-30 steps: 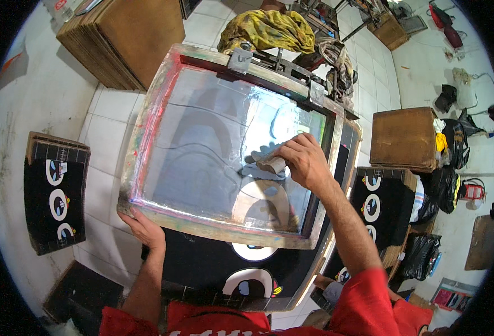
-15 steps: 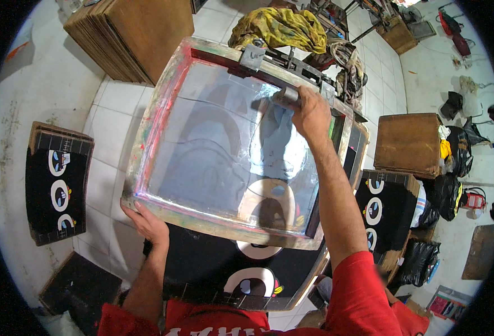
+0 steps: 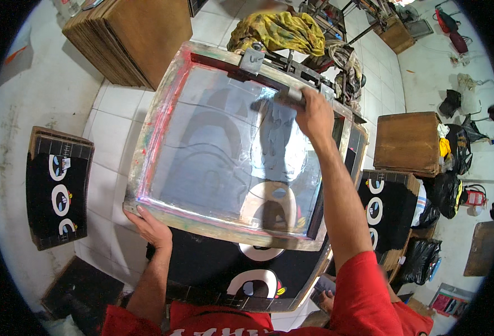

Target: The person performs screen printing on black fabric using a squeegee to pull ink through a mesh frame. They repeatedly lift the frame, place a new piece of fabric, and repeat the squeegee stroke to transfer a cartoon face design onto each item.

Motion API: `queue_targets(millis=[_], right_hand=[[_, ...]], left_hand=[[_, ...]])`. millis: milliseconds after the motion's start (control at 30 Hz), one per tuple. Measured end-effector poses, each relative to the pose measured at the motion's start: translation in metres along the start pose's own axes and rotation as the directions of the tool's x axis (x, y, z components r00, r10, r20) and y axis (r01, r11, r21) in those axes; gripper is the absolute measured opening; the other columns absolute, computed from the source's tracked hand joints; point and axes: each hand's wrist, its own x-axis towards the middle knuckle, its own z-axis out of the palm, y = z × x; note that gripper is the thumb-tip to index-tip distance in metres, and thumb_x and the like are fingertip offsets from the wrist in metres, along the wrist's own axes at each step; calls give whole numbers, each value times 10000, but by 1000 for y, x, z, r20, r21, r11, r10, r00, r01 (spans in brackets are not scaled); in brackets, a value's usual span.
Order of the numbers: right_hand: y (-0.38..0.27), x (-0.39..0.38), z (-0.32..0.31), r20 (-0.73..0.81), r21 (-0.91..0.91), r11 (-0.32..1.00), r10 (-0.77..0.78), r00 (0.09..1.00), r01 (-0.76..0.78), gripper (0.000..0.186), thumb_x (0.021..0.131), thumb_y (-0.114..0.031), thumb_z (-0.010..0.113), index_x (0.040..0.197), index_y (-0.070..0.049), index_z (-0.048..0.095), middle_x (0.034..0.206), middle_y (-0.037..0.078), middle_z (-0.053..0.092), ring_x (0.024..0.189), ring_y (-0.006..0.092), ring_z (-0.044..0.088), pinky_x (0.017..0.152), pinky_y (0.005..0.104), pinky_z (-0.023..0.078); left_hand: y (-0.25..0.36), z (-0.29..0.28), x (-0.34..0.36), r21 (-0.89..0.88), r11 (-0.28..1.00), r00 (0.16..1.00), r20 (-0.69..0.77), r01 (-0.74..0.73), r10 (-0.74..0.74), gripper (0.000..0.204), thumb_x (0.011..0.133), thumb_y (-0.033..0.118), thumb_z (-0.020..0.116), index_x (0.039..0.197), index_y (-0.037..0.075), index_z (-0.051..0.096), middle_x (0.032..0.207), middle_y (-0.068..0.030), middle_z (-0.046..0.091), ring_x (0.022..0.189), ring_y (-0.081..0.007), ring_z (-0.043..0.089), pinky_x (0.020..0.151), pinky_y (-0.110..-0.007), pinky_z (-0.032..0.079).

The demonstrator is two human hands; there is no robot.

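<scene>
The left hand grips the near-left corner of the frame, thumb on top. The right hand has its fingers clenched round a squeegee, which is at the far right part of the mesh, inside the frame. A metal clamp sits on the far rim. Below the near rim shows a black panel with white eye shapes.

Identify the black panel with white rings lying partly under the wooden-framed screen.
The middle panel: the screen covers its far part, while the left panel and right panel lie outside it.
</scene>
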Motion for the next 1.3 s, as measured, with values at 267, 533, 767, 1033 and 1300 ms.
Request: queue_targets(millis=[267,533,767,1033,1300], right_hand=[[-17,-43,-17,242,-62,998,-4,970,19,281,743,-44,716,1001,-90,616,974,100,678,933,353,650,757,497,507],[-73,-146,-50,308,-94,994,75,948,-48,314,726,-1,702,1015,-76,605,967,89,588,954,314,572,819,458,426],[-75,-167,-53,219,-38,999,-13,976,22,370,768,31,676,1127,-45,636,1016,103,625,1040,315,604,949,466,436],[-77,-164,-56,252,-26,999,49,967,-44,448,746,14,733,1171,-115,669,1048,68,666,1075,274,629,994,477,425],[-78,-162,-65,218,13,998,61,974,-66,387,781,-15,725,1152,-124,699,1093,55,705,1141,263,644,1038,489,410]], left_hand=[[-5,2,1,-34,992,992,-26,-126,125,742,1107,472,362,1585,-74,207,1490,-388,430,1359,-515,475,1102,-533,390],[3,2,0,-14,998,997,-37,-69,68,743,1098,500,358,1605,-19,198,1449,-390,477,1287,-538,532,1046,-561,426],[2,-2,6,-70,995,997,0,-74,74,751,1100,493,385,1605,-33,204,1505,-365,438,1352,-505,494,1093,-522,410],[3,-9,6,-127,991,995,89,-39,50,736,1110,460,392,1602,-54,208,1577,-344,354,1423,-471,433,1152,-492,371],[-17,3,0,-401,879,966,-97,-258,240,691,1119,353,365,1584,-129,197,1646,-337,225,1544,-406,254,1260,-469,208]])
